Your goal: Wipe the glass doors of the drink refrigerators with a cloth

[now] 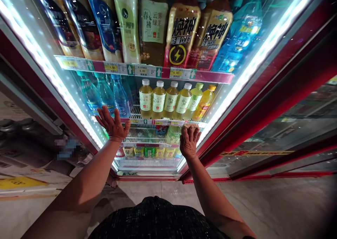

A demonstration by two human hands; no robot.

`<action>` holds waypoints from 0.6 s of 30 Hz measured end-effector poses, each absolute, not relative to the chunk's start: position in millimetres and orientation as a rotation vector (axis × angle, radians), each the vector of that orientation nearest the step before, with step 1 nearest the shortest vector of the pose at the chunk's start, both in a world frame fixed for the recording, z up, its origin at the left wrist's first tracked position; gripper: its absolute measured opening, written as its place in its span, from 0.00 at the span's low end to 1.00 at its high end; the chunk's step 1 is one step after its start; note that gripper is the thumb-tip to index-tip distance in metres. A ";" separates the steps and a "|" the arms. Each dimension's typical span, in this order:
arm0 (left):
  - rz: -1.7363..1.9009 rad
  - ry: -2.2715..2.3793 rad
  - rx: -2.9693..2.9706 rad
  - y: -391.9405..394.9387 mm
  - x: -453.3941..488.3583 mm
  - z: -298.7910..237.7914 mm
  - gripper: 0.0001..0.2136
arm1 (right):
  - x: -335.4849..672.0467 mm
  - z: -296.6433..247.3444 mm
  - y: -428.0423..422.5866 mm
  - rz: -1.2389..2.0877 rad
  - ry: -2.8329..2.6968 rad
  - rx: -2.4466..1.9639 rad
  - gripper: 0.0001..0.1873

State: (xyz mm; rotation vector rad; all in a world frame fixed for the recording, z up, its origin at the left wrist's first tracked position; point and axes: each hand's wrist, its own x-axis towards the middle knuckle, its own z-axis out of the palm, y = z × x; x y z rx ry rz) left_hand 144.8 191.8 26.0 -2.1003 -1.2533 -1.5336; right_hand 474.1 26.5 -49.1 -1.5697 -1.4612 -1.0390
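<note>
A lit drinks fridge (79, 112) with a red frame fills the view. My left hand (112, 123) is spread flat with fingers apart, level with the blue water bottles (105, 95), and it looks pressed against the glass. My right hand (189, 140) is curled over a small pale cloth (190, 126) and holds it at the height of the shelf rail, under a row of yellow-green tea bottles (158, 100). Whether the cloth touches glass or the rail, I cannot tell.
The top shelf carries large bottles of tea and energy drink (181, 31) above price tags (143, 70). Lower wire shelves (142, 135) hold a few small packs. A red-framed glass panel (276, 102) angles away on the right. Pale floor tiles (263, 204) lie below, with stacked goods at the left.
</note>
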 end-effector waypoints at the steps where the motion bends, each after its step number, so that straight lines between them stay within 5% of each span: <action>1: -1.550 -1.238 -2.095 192.4 145.0 25.3 0.44 | 479.3 -53.0 24.2 -1.052 -1.461 -1.568 0.45; 11: -1.606 -1.293 -2.117 194.1 146.5 23.7 0.47 | 447.5 -34.8 49.4 -0.861 -1.400 -1.644 0.39; 18: -1.592 -1.231 -2.082 196.8 145.5 18.6 0.44 | 465.6 -55.5 34.0 -1.022 -1.563 -1.559 0.35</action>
